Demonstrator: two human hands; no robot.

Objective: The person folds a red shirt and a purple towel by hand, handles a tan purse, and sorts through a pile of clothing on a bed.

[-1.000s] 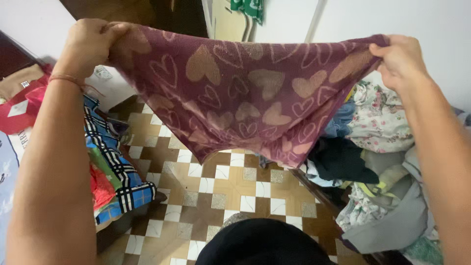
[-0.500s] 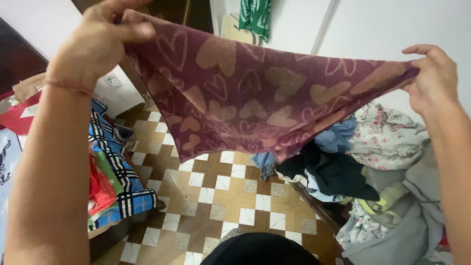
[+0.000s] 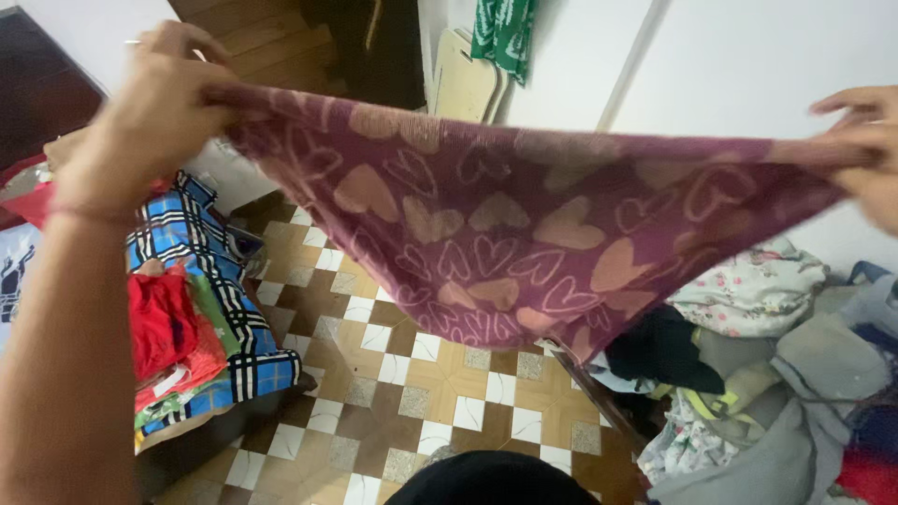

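Since the earlier frame, maroon heart-print cloth (image 3: 505, 234) has spread wider and flatter. It's held in mid-air above the tiled floor (image 3: 440, 374). Left hand (image 3: 150, 122) pinches the upper-left corner, arm raised. Right hand (image 3: 865, 154) grips the right corner at frame edge, partly cut off. Plaid bedding (image 3: 215, 299) lies left, a clothes pile (image 3: 767, 374) right; the cloth hides part of it.

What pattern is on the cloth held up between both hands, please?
The cloth is dark maroon with pale pink hearts, some filled, some outlined; the head view shows it.
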